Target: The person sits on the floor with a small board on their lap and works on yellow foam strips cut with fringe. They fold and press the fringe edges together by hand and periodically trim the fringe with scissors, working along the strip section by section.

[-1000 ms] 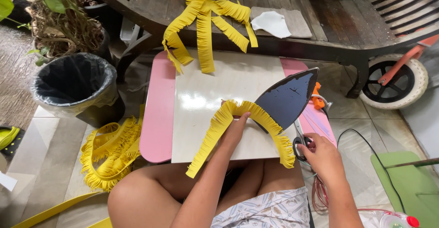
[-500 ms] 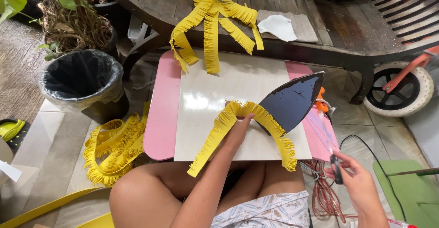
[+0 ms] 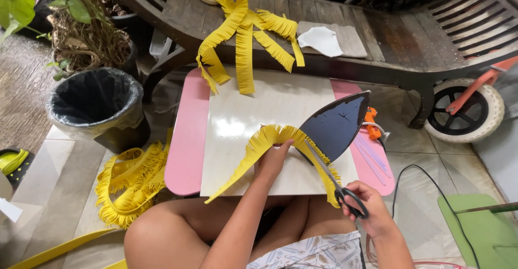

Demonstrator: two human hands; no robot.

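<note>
My left hand point(image 3: 272, 160) presses a yellow fringed strip point(image 3: 253, 153) onto a dark blue leaf-shaped cutout point(image 3: 335, 123), both lying on a white board point(image 3: 237, 123) over a small pink table point(image 3: 186, 139). My right hand point(image 3: 364, 207) grips black-handled scissors point(image 3: 334, 180), their blades pointing up-left along the strip's right half at the cutout's lower edge. An orange glue gun point(image 3: 372, 123) rests on the table just right of the cutout.
More yellow fringed strips hang from a dark wooden bench point(image 3: 399, 37) at the back point(image 3: 243, 37) and pile on the floor at the left point(image 3: 132, 180). A lined bin point(image 3: 94, 104), potted plant point(image 3: 89, 31), wheel point(image 3: 467, 110), black cord point(image 3: 431, 177) and green mat point(image 3: 480, 231) surround the table.
My right hand went out to the floor on the right, then came back holding the scissors and set them against the strip. My left hand stayed pressing the strip.
</note>
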